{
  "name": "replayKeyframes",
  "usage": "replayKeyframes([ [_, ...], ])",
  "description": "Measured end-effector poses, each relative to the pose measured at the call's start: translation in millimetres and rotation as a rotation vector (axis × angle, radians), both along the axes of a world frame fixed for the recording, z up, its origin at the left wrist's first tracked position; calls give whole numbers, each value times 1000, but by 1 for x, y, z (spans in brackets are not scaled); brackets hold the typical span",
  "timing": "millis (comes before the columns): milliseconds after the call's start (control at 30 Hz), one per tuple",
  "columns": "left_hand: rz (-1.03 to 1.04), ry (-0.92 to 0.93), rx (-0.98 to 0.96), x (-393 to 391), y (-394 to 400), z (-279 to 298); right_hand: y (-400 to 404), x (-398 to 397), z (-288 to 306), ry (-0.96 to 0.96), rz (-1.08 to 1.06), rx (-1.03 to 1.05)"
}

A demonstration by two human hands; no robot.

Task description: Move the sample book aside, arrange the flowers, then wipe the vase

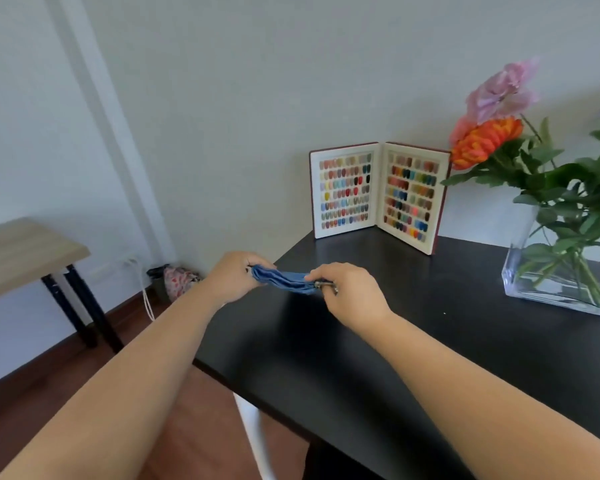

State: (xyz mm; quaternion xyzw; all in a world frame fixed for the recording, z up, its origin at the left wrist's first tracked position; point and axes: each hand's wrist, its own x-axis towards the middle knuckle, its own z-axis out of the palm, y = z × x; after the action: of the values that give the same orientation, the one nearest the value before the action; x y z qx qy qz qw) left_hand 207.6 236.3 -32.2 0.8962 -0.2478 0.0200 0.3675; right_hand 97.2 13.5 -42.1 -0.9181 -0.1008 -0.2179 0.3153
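Both hands were up front at abt 12 o'clock from the person, over the near-left corner of the matte black table (378, 341). The left hand (234, 277) was clenched round one end of a crumpled blue cloth (283, 279); the right hand (352, 294) pinched the other end btwn thumb and fingers, w/ the cloth stretched btwn them just above the tabletop. A small metallic bit showed at the right fingers; couldn't tell what it was.

The open sample book w/ rows of coloured nail swatches and dark red cover (378, 195) stood upright in a V at the back edge, roughly 1 o'clock, near the wall. The clear rectangular glass vase (555, 282) sat at abt 2 o'clock, well apart from the hands, just right of the book. Its artificial flowers w/ orange and pink heads and green leaves (489, 140) leaned left, the orange one overlapping the book's right edge in view.

Progress, as a judgement: book looked already set aside, flowers prob arranged, though can't confirm. Cloth in hand suggested prep for the wipe. Vase untouched, so wiping was left.
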Motion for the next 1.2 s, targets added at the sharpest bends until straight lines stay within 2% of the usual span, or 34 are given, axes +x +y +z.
replayKeyframes([
  [133, -94, -66, 226, -16, 39, -30, 35, -20, -34, -56, 210, -249],
  [233, -185, -104, 318, -29, 59, -43, 49, -36, -46, -1, 310, -353],
  [300, -182, -120, 391, -36, 68, -44, 50, -37, -44, 58, 326, -359],
  [333, -167, -132, 432, -38, 71, -41, 49, -34, -41, 78, 335, -293],
  [433, -78, -227, 499, -39, 63, -35, 46, -13, -33, 30, 242, -78],
  [500, -29, -274, 475, -43, 37, -36, 45, 5, -32, 20, 52, -202],
  [567, -25, -216, 463, -50, 4, -44, 45, 16, -38, 250, -93, -432],
  [633, -31, -108, 567, -53, -16, -56, 44, 21, -49, 420, -115, -556],
  [767, -2, 26, 696, -49, -6, -73, 46, 17, -69, 495, -155, -569],
  [1067, -34, 5, 734, -49, 1, -78, 49, 5, -82, 516, -172, -534],
  [1200, -28, 39, 717, -50, 0, -76, 46, 7, -74, 604, -96, -499],
])
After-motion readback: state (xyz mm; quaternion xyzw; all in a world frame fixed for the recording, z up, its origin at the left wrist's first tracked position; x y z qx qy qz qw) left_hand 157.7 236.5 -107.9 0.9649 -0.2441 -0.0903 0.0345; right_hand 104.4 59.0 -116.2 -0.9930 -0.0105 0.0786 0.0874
